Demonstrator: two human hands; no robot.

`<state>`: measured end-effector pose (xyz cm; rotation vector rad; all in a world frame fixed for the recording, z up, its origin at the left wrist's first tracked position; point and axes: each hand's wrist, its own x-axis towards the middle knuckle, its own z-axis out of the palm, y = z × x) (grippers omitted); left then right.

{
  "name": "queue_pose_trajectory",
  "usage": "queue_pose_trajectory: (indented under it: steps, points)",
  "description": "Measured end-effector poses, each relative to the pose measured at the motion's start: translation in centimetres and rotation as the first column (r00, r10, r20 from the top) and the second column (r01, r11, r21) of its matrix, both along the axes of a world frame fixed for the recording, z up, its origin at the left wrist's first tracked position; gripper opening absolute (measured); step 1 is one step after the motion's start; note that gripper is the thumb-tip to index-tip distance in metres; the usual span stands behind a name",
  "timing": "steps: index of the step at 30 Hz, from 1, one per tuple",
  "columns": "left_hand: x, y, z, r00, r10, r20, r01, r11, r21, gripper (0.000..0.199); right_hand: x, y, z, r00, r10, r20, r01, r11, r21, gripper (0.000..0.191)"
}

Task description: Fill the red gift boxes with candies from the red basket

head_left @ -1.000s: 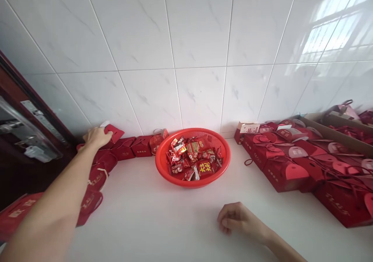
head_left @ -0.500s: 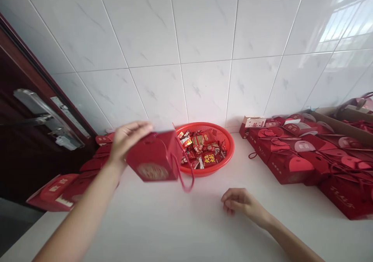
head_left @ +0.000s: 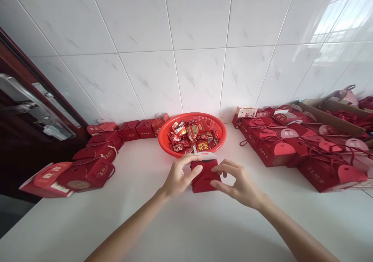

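Observation:
A small red gift box [head_left: 204, 176] stands on the white table, its front flap folded down and a pale flap raised at the back. My left hand [head_left: 179, 176] grips its upper left, thumb in front and fingers behind the top edge. On the other side my right hand [head_left: 240, 182] holds the right edge between bent fingers and thumb. Just behind the box is a red plastic basket [head_left: 223, 139] of wrapped candies [head_left: 189, 135], partly hidden by the raised flap. The inside of the box is mostly out of sight.
Several closed red gift boxes [head_left: 87, 172] line the table's left side and back. Many more boxes [head_left: 275, 149] with cord handles crowd the right, beside a cardboard carton [head_left: 335, 116]. A tiled wall [head_left: 201, 71] rises behind; a dark door [head_left: 26, 106] is at left.
My left hand has brought the red gift box from the left down onto the table before the basket. My right hand has moved to the box and taken its right side.

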<state>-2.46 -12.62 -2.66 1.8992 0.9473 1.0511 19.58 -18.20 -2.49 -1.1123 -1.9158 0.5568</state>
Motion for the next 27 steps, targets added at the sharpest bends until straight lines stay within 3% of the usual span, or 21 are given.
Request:
queue_pose_trajectory:
  steps: [2, 7, 10, 13, 18, 27]
  points:
    - [0.2, -0.1, -0.2, 0.999, -0.014, -0.032, 0.015, 1.000, 0.013, 0.032, -0.7, 0.1, -0.3, 0.996, 0.000, 0.093, -0.001, 1.000, 0.011, 0.029]
    - [0.2, -0.5, 0.2, 0.996, 0.008, -0.091, -0.004, 0.999, 0.040, 0.037, -1.5, 0.2, -0.9, 0.991, 0.038, 0.132, -0.043, 0.998, 0.036, 0.008]
    - [0.1, -0.6, 0.6, 0.993, 0.052, -0.106, -0.047, 0.998, 0.050, 0.034, -1.5, -0.2, -1.0, 0.979, 0.153, 0.136, -0.160, 0.986, 0.043, 0.012]
    - [0.1, -0.7, 0.4, 0.977, 0.127, -0.171, -0.102, 0.984, 0.143, 0.037, -1.6, -0.7, -1.0, 0.945, 0.284, 0.164, -0.292, 0.956, 0.026, 0.003]
    - [0.1, -1.1, 0.0, 0.901, 0.273, -0.337, -0.120, 0.904, 0.411, 0.045, -2.2, -1.1, -0.8, 0.949, 0.291, 0.117, -0.301, 0.951, 0.071, 0.017]
    - [-1.6, -1.2, 0.5, 0.860, 0.269, -0.434, -0.020, 0.867, 0.498, 0.018, -2.7, -0.5, -0.3, 0.936, 0.300, 0.185, -0.314, 0.948, 0.047, 0.033]
